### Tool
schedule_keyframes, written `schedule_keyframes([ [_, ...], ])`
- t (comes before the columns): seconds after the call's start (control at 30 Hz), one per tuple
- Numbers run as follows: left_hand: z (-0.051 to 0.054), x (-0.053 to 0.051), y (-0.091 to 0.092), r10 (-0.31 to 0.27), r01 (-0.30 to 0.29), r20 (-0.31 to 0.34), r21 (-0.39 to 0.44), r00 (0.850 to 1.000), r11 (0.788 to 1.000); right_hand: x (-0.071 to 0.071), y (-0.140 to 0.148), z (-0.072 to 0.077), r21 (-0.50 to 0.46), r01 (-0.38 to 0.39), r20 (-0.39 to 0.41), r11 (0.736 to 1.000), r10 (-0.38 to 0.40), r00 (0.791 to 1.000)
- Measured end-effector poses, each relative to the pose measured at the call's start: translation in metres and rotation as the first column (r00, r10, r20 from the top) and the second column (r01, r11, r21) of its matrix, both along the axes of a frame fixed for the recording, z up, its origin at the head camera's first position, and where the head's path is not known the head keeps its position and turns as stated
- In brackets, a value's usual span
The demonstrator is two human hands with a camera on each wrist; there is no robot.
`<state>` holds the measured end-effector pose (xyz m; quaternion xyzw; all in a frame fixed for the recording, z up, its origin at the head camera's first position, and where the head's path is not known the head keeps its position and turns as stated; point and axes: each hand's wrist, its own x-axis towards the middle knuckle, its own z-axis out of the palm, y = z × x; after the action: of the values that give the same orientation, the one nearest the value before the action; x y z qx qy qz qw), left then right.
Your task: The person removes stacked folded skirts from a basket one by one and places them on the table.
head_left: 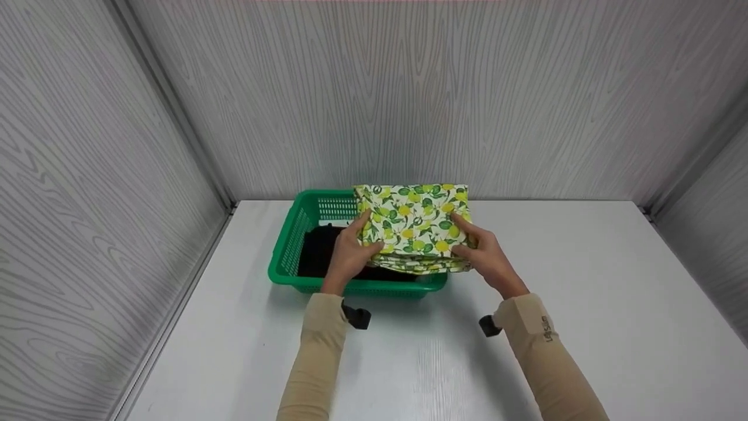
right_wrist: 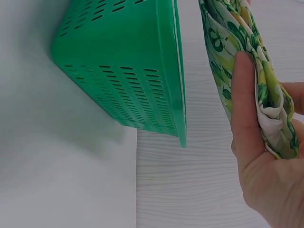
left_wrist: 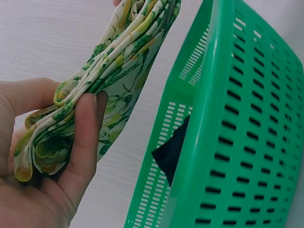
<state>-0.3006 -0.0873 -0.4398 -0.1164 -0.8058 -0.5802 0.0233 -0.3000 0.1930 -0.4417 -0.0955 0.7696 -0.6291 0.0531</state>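
A white worktop [head_left: 584, 280] meets a pale grey back wall [head_left: 409, 88] whose wood-grain pattern runs upright. The left wall [head_left: 70, 193] and right wall [head_left: 716, 251] carry similar grain, and a grey strip [head_left: 171, 102] lines the corner between the left and back walls. Diffuse light leaves soft shadows [head_left: 491, 362] and a dull sheen on the worktop.

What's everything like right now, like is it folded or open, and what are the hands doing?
Lemon cloth: folded in layers, held up off the table
Basket: upright, open-topped, black thing inside
Black thing: in the basket, partly hidden
Left hand: gripping the cloth's left edge
Right hand: gripping its right edge
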Motion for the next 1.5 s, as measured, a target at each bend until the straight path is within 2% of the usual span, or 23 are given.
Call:
schedule_keyframes([
  [0.2, -0.004, 0.005, 0.016, -0.036, 0.035, 0.011, 0.063, 0.999, 0.997, 0.005, 0.019, -0.002, 0.014, 0.017, 0.006, 1.000, -0.017, 1.000],
  [0.37, -0.006, 0.007, 0.025, -0.081, 0.081, 0.000, 0.079, 0.997, 0.994, 0.011, 0.032, -0.004, -0.008, 0.036, 0.011, 0.999, -0.036, 0.999],
  [0.5, -0.010, 0.008, 0.032, -0.083, 0.084, -0.013, 0.080, 0.996, 0.993, 0.013, 0.040, -0.006, -0.008, 0.040, 0.008, 0.999, -0.040, 0.999],
  [0.73, -0.018, 0.007, 0.044, -0.110, 0.109, 0.004, 0.110, 0.994, 0.988, 0.014, 0.055, -0.007, 0.010, 0.069, 0.026, 0.998, -0.070, 0.997],
  [0.97, -0.016, 0.005, 0.058, -0.050, 0.047, 0.029, 0.101, 0.998, 0.994, 0.014, 0.066, -0.007, -0.009, 0.087, 0.016, 0.996, -0.087, 0.996],
  [1.17, -0.015, 0.006, 0.069, -0.032, 0.030, 0.023, 0.109, 0.999, 0.994, 0.016, 0.076, -0.005, 0.004, 0.088, 0.016, 0.996, -0.088, 0.996],
  [1.33, -0.015, 0.007, 0.084, -0.051, 0.049, 0.018, 0.119, 0.999, 0.992, 0.021, 0.090, -0.005, 0.030, 0.088, 0.010, 0.996, -0.089, 0.996],
  [1.5, -0.015, 0.008, 0.095, -0.060, 0.057, 0.023, 0.097, 0.998, 0.994, 0.023, 0.103, -0.008, 0.046, 0.060, -0.010, 0.997, -0.059, 0.998],
])
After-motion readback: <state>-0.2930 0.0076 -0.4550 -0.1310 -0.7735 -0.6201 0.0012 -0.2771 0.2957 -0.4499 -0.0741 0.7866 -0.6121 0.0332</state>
